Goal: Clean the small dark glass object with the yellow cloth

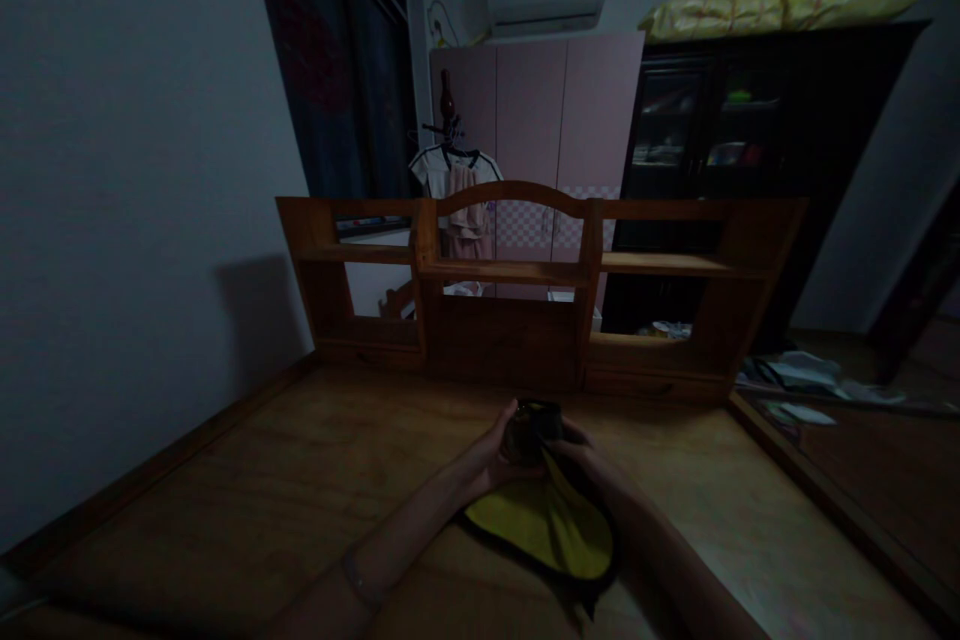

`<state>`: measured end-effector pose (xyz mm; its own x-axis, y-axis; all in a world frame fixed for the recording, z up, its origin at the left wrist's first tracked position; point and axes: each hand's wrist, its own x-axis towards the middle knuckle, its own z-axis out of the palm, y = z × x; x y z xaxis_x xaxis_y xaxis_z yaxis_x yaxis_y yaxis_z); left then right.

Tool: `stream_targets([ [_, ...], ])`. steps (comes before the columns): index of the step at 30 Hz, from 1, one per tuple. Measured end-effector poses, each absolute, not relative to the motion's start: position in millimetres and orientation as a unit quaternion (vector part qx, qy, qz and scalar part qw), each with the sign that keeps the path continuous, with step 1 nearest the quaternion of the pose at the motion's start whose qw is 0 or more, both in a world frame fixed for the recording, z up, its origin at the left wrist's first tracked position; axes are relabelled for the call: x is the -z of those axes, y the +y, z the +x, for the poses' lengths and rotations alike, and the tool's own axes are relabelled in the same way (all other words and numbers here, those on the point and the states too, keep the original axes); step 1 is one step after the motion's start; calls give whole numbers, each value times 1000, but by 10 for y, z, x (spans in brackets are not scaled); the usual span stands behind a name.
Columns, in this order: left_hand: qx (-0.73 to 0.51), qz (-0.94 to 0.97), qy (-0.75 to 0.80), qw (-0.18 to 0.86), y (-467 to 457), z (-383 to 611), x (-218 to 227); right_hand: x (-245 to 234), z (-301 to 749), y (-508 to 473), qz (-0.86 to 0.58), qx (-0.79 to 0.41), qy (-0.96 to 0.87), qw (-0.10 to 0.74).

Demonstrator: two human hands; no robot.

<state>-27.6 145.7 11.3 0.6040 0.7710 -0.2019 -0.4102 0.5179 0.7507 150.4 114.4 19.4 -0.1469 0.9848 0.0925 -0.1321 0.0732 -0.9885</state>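
At lower centre of a dim room, the left hand (501,450) and right hand (583,448) curl closed around a dark object (534,423), possibly a jar, just above a yellow cloth (551,528) spread on the platform (300,480), the handling apparently still unfinished.

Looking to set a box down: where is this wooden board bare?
Bare board lies between the left wall and the left hand, and between the right hand and the right edge rail. The strip under the headboard is free too. The middle is crowded: both hands grip a small dark object over the yellow cloth.
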Motion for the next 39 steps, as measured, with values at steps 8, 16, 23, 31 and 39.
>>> stream_targets([
  [8,-350,361,283,817,1408,-234,-182,-89,1550,1203,-448,-406,-647,465],
  [16,-372,398,296,784,1395,-238,-126,-172,1557,1081,-456,-177,-787,375],
  [23,-369,400,293,786,1381,-233,-148,-404,1452,964,-490,-64,-729,473],
  [31,-363,399,279,795,1396,-221,-142,-335,1485,1021,-516,-74,-712,470],
  [39,-365,380,298,797,1375,-229,-170,-211,1501,1083,-530,-148,-730,405],
])
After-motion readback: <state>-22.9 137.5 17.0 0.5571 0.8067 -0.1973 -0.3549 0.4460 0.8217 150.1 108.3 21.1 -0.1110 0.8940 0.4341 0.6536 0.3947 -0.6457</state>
